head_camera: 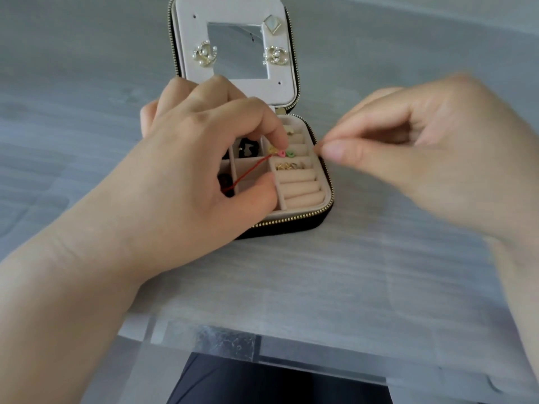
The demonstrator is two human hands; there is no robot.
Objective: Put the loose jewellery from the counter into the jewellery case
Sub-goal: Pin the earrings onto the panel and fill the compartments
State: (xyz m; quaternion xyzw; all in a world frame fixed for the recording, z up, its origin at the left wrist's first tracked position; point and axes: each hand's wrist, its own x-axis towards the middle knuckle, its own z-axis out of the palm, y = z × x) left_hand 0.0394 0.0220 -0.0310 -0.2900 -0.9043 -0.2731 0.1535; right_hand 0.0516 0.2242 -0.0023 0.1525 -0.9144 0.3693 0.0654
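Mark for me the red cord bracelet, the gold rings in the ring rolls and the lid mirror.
red cord bracelet [250, 171]: head view, middle of the bare cord.
gold rings [290, 166]: head view, centre of the cluster in the ring rolls.
lid mirror [236, 51]: head view, centre of the glass.

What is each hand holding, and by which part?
The left hand holds the red cord bracelet by its cord, forefinger on the beads, over the jewellery case. The right hand has thumb and forefinger pinched; whether anything is between them cannot be told.
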